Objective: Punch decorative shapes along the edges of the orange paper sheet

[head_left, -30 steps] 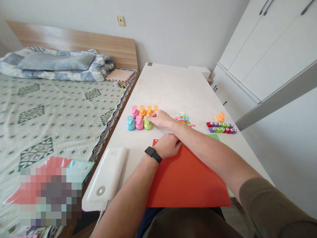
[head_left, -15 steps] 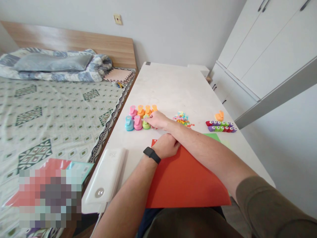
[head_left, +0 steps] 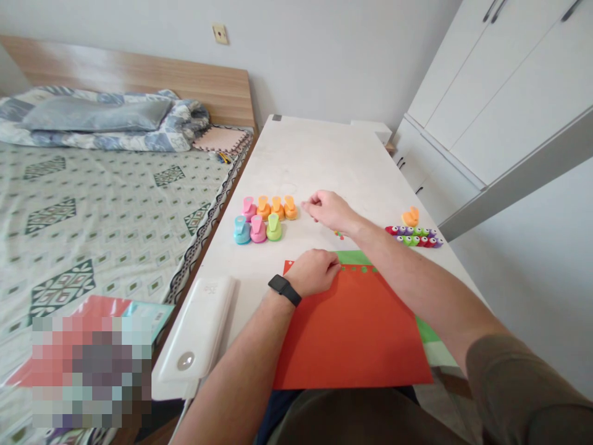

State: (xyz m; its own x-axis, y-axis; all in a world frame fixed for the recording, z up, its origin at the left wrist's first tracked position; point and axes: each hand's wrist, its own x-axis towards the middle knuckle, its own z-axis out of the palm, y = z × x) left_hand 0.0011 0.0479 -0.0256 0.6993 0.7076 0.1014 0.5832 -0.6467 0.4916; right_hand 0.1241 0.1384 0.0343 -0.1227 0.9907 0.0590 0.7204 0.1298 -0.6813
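My right hand [head_left: 328,210] hovers over the white table [head_left: 324,154], just right of a cluster of several small paper punches [head_left: 266,218] in pink, orange, blue and green. Its fingers are curled together and I see nothing in them. The green punch [head_left: 273,227] stands free at the front right of the cluster. My left hand [head_left: 315,271], with a black watch on the wrist, rests fingers curled on the top edge of a red paper sheet [head_left: 352,334]. A green sheet [head_left: 354,256] lies under the red one. A few coloured paper bits [head_left: 340,235] show beside my right wrist.
An orange punch [head_left: 410,217] and a row of red, purple and green punches [head_left: 413,238] sit at the table's right edge. A white device [head_left: 197,334] lies at the near left corner. A bed [head_left: 92,204] is on the left, white cupboards [head_left: 486,80] on the right.
My right hand has left the green punch and moved right and slightly away from me. The green sheet and a row of punched holes along the red sheet's top now show.
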